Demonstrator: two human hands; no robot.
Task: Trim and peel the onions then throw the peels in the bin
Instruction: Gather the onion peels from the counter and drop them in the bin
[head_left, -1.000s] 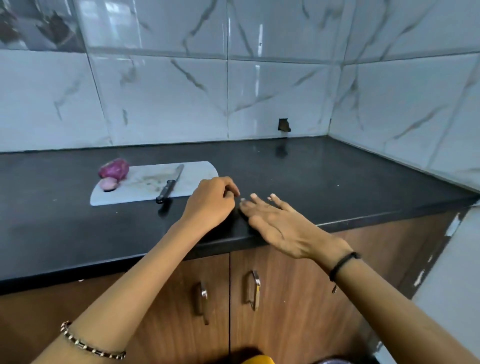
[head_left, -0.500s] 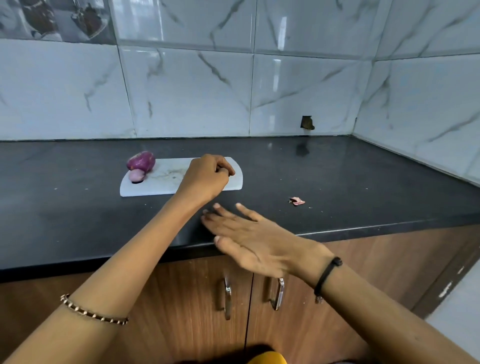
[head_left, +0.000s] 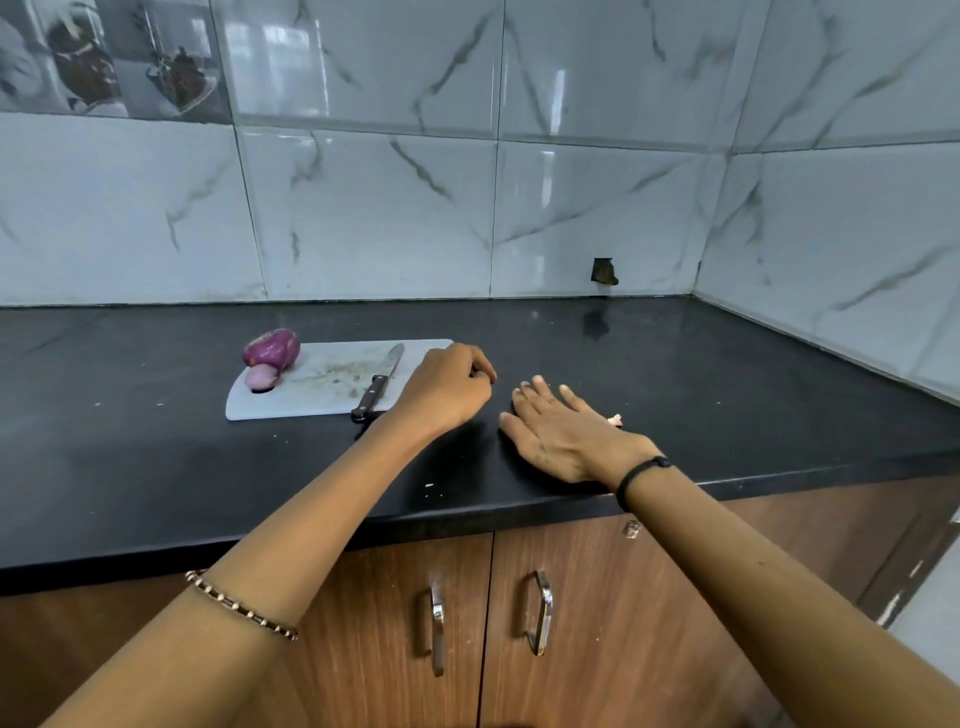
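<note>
1. Left hand (head_left: 449, 387): curled into a loose fist on the black counter (head_left: 156, 467), knuckles just past the near right corner of the cutting board (head_left: 311, 402). It probably encloses gathered peel, but nothing shows between the fingers, so what it holds cannot be told.
2. Right hand (head_left: 558, 434): flat, palm down, fingers spread and empty, just beside the left fist, apparently sweeping scraps toward it.
3. Peel scrap (head_left: 615, 420): a small pale-pink fragment on the counter, just beyond the right hand's outer edge and partly hidden by it. Judged to be papery, feather-light and brittle; best slid along the surface or pinched at an edge, since it may cling or flutter away.
4. Onions (head_left: 271, 349): one large purple bulb and a smaller pale one (head_left: 260, 378), touching, at the board's far left corner, well away from both hands. Peeled skin looks smooth and likely slippery; grip round the widest part.
5. Knife (head_left: 378, 387): lies on the board, its handle overhanging the near edge, just left of the left wrist.
6. Not seen: the bin is out of view; small white specks on the counter are too small to identify.
</note>
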